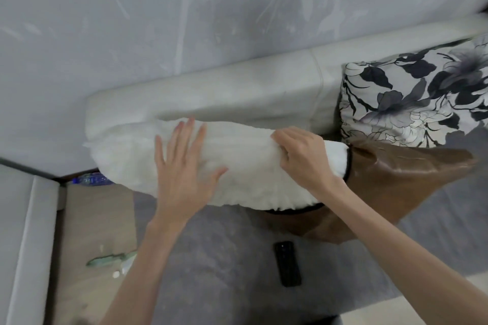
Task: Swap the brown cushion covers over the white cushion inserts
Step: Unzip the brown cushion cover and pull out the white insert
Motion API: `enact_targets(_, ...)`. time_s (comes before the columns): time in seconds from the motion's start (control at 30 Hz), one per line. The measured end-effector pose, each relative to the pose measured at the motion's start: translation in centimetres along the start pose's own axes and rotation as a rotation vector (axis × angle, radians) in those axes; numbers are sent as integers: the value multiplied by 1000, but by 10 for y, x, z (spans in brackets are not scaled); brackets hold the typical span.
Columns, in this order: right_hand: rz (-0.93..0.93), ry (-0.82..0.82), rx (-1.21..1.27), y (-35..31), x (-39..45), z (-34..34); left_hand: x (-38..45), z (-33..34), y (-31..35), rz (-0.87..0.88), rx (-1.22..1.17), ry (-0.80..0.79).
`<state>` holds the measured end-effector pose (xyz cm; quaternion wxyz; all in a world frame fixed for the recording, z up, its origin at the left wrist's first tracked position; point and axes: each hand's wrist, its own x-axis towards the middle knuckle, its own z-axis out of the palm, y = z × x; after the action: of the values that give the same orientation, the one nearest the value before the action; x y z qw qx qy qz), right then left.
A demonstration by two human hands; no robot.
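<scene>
White insert half out of its brown cover on the sofa.

The white cushion insert (211,163) lies across the sofa seat (237,92), its right end inside the brown cushion cover (396,179). The left hand (182,174) lies flat and wide on it, likely to keep it steady. The right hand (303,158) pinches the insert by the cover's mouth.

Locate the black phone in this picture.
In the head view, the black phone lies low and centre on the grey rug, between the forearms, just below the brown cushion cover.
</scene>
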<state>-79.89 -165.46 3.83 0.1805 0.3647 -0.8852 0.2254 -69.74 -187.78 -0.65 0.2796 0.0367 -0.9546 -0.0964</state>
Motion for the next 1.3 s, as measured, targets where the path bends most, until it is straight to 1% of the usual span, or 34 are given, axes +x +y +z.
enact_targets(0.03, -19, -20, 5, -4, 3, 3, 7, 11, 14, 114, 15, -94)
enact_targets(0.07, -39, -32, 13, -7, 4, 6, 12, 22, 26, 160, 7, -178)
enact_targets(0.1, -60, -36, 20, -10, 4, 10, 14, 31, 38, 151, -31, -227)
enact_targets(0.13, -75, -34, 23, -10, 4, 14, 14, 41, 47, 122, -79, -223)
enact_targets(0.17, -77, -30, 28, -8, 5, 18, 14, 49, 53, 95, -117, -177)
enact_targets(0.2, -69, -32, 34, -4, 6, 23, 13, 56, 56, 76, -138, -129)
enact_targets(0.23, -55, -47, 38, 0, 4, 30, 12, 64, 58, 55, -133, -119)
enact_targets(0.3, -15, -127, 14, 9, -8, 48, 8, 77, 58, -36, -111, -211)
enact_targets(0.33, 25, -199, -9, 16, -18, 58, 6, 83, 56, -106, -115, -268)
enact_targets(0.4, 150, -336, -57, 39, -37, 73, -4, 95, 48, -274, -150, -355)
enact_targets(0.47, 268, -406, -107, 69, -55, 78, -19, 107, 38, -416, -159, -430)
enact_targets(0.5, 296, -440, -144, 85, -65, 80, -27, 112, 34, -455, -142, -464)
enact_targets(0.57, 350, -515, -256, 111, -80, 83, -38, 123, 32, -434, -99, -502)
enact_targets(0.6, 403, -538, -295, 121, -84, 85, -42, 129, 33, -395, -85, -498)
enact_targets(0.67, 528, -541, -292, 138, -84, 88, -42, 139, 38, -354, -87, -462)
enact_targets(0.73, 622, -551, -246, 153, -79, 88, -34, 149, 39, -410, -124, -448)
enact_targets(0.83, 715, -625, -245, 178, -84, 86, -18, 165, 33, -510, -124, -470)
enact_targets(0.93, 881, -659, -167, 204, -107, 76, -2, 173, 20, -503, -77, -470)
enact_targets(1.0, 962, -752, -140, 221, -129, 67, 9, 179, 11, -481, -47, -464)
enact_targets(1.07, 989, -878, -135, 232, -151, 62, 22, 189, 6, -509, -67, -441)
enact_targets(1.1, 997, -927, -140, 233, -159, 61, 28, 196, 8, -517, -80, -461)
enact_targets(1.17, 1014, -970, -133, 235, -173, 59, 34, 208, 20, -451, -59, -569)
enact_targets(1.2, 1026, -969, -111, 235, -177, 58, 32, 212, 31, -358, -35, -619)
enact_targets(1.23, 1046, -961, -83, 235, -178, 55, 27, 214, 45, -221, -14, -644)
enact_targets(1.3, 1078, -903, -11, 235, -169, 46, 12, 215, 79, 157, -34, -694)
